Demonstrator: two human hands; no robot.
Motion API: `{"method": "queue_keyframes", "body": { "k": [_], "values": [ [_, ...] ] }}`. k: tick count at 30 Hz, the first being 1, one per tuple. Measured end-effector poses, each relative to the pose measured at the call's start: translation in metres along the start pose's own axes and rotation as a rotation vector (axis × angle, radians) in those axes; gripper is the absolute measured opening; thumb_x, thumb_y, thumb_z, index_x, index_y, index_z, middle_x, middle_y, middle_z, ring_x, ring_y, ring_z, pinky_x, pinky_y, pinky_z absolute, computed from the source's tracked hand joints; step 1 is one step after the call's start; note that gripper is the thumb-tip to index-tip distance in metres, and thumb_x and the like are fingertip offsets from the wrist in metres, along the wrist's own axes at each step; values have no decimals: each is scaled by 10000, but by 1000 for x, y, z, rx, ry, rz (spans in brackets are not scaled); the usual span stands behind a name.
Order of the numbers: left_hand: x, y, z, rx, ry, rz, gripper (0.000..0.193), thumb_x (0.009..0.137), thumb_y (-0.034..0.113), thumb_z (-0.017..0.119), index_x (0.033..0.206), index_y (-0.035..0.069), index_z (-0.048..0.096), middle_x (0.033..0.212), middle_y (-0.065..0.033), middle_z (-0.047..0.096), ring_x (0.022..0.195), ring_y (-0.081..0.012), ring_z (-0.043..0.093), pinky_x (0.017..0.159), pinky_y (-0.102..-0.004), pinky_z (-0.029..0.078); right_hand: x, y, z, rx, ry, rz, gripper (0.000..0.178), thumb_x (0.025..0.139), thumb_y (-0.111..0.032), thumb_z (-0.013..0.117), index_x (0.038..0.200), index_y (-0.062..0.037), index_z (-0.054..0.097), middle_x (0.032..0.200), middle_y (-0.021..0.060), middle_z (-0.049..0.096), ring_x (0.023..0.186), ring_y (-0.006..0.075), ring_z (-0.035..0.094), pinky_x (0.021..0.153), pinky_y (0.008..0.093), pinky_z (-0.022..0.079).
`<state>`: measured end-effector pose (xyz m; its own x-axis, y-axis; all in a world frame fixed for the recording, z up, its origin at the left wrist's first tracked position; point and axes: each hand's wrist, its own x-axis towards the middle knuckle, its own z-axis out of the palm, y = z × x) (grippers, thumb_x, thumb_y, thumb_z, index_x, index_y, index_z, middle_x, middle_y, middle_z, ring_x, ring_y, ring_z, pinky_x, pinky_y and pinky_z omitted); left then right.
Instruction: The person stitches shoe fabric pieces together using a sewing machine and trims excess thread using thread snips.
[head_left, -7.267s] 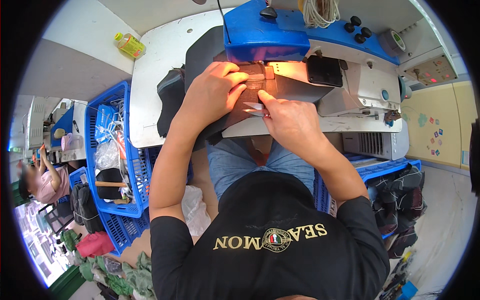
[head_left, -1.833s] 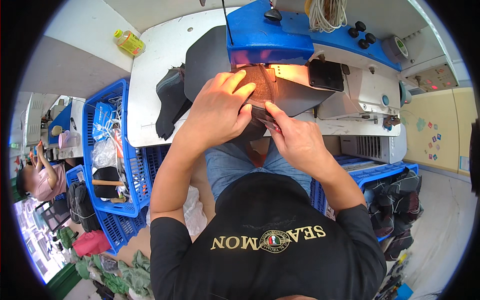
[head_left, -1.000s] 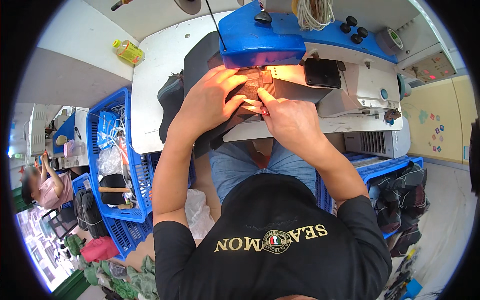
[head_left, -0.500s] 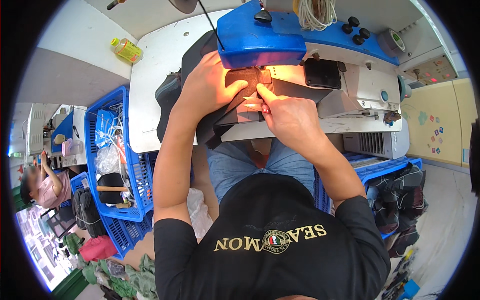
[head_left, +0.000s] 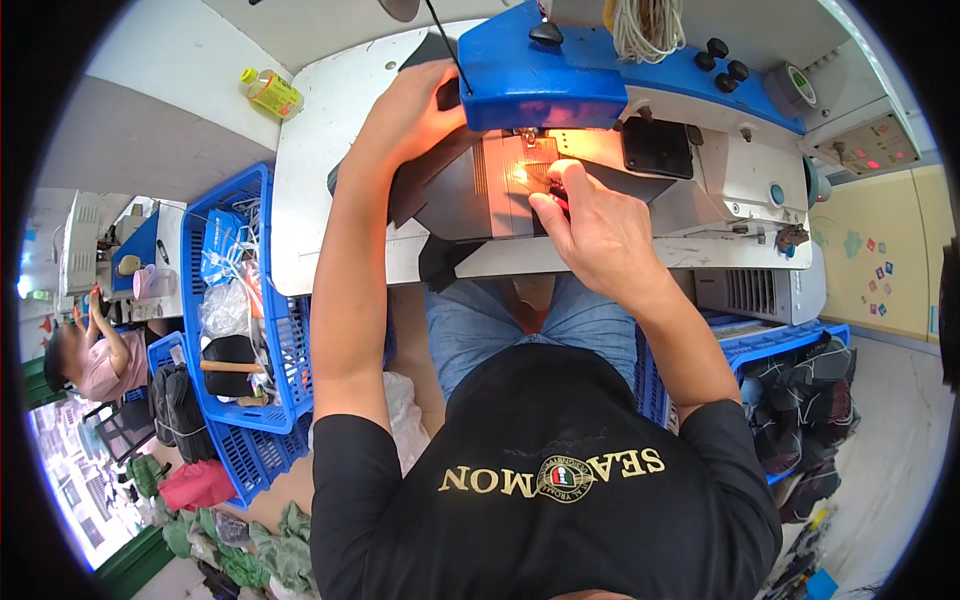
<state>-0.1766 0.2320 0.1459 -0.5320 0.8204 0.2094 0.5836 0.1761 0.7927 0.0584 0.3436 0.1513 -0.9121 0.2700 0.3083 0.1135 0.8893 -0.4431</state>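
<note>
A blue and white sewing machine (head_left: pixel 600 80) stands on a white table (head_left: pixel 310 200). My left hand (head_left: pixel 415 105) reaches far up behind the machine's blue head and rests on dark fabric (head_left: pixel 420 185) there; its fingers are partly hidden. My right hand (head_left: pixel 585 215) presses its fingertips on a small dark piece (head_left: pixel 545 180) by the lit needle area. The dark fabric hangs over the table's front edge.
A blue plastic crate (head_left: pixel 245 300) with bags and tools stands on the left. Another blue crate (head_left: pixel 780 350) with dark fabric stands on the right. A yellow bottle (head_left: pixel 270 92) lies on the table's far left. Another person (head_left: pixel 85 350) sits at the far left.
My left hand has slid from the piece under the needle up and away behind the machine's head. The dark fabric has shifted with it. My right hand stays by the needle.
</note>
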Motion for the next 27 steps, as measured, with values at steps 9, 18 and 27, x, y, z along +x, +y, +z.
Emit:
{"method": "queue_keyframes", "body": {
  "k": [9, 18, 27],
  "values": [
    [-50, 20, 5, 502, 98, 14, 398, 791, 242, 707, 1160, 123, 619, 1264, -97, 585, 1153, -283, 547, 964, -374, 458, 17, 3, 19, -86, 177, 7, 209, 854, -266, 629, 903, -64, 614, 795, 113, 655, 638, 312, 639, 563, 396, 513],
    [-57, 8, 5, 472, 222, 140, 279, 825, 125, 660, 1104, 119, 649, 1158, -89, 646, 1065, -280, 595, 905, -364, 486, 29, 1, 28, -155, 198, -22, 202, 835, -280, 644, 859, -80, 628, 709, 93, 644, 599, 292, 631, 545, 384, 506],
    [-114, -88, -48, 519, 430, -10, 250, 810, 6, 613, 1045, 67, 673, 1152, -130, 647, 1096, -307, 582, 978, -371, 427, -12, -1, 5, 233, 128, -167, 185, 799, -179, 699, 909, -57, 614, 695, 102, 634, 576, 263, 631, 523, 343, 490]
  ]
}}
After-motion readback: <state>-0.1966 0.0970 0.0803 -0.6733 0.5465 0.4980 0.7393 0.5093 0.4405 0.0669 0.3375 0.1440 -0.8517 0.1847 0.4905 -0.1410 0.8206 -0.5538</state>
